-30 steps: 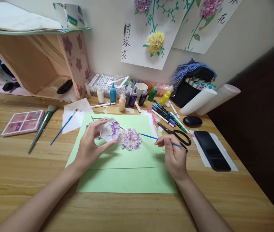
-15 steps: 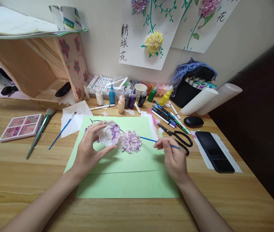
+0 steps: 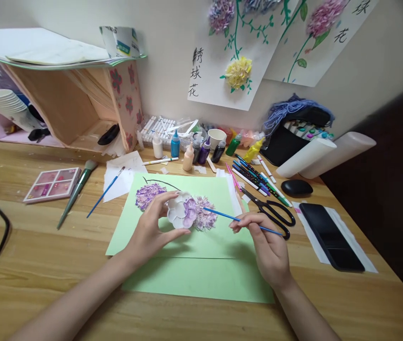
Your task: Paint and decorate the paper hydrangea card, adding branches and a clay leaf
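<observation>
Bottles (image 3: 205,152) and a cup (image 3: 217,139) crowd the back of the wooden desk (image 3: 173,317); pens (image 3: 253,176) and scissors (image 3: 269,213) lie near the right hand (image 3: 267,246), one black handle loop just beside it. Farther right are a mouse (image 3: 297,188) and a phone (image 3: 331,237) on white tissue; a spare brush (image 3: 105,192) lies well left. The left hand (image 3: 150,227) grips the palette (image 3: 176,214) between thumb and fingers above the green paper (image 3: 194,279), partly blocking the right flower (image 3: 206,215), while the hand covers some of the left flower (image 3: 148,195). The right hand's fingers are closed around a slim blue brush (image 3: 219,214), its tip near the palette's edge; contact is unclear. The palette is smooth, white and scalloped, with purple smeared in its wells; both flowers are ruffled, shaggy, purple-tinged mounds.
</observation>
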Demonstrator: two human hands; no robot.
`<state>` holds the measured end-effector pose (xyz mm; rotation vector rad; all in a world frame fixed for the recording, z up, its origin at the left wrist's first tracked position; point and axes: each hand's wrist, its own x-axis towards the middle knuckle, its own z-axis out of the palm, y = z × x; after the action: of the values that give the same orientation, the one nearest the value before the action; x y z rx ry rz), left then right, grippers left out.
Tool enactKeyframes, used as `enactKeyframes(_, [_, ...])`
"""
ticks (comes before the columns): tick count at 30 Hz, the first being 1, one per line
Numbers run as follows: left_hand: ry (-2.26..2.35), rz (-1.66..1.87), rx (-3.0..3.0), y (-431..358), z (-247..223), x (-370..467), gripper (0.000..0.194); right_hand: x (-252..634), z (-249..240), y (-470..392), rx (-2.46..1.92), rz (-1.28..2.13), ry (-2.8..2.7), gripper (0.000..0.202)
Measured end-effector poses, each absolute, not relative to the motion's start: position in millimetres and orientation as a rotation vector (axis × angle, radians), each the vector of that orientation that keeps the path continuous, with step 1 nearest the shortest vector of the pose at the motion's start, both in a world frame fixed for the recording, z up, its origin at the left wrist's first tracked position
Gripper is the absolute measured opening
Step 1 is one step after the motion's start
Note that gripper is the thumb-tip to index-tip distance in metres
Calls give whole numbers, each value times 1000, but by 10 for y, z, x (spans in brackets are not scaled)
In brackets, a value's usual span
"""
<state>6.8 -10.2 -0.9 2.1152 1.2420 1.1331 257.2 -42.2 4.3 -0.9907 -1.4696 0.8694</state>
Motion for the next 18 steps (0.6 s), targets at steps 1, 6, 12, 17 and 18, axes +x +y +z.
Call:
enactKeyframes(1, [1221,1140,2123,-108,-7,74,66,2572,37,-433,-1001,847,-1510,21])
enactKeyframes(6, [1152,1135,2103,-121,-18,90,64,2599,40,-459,-1023,855,-1619,22])
enactKeyframes(12, [1138,1159,2114,-119,-26,91,65,2600,64,-452,-1029,847,-1563,22])
enactKeyframes(17, [1177,1209,2121,-54,37,45,62,2602,96,-438,-967,858,-1427,22])
enactKeyframes(18, [1215,1231,2101,-31,52,22,62,2605,102,-435,-949,837,-1370,21])
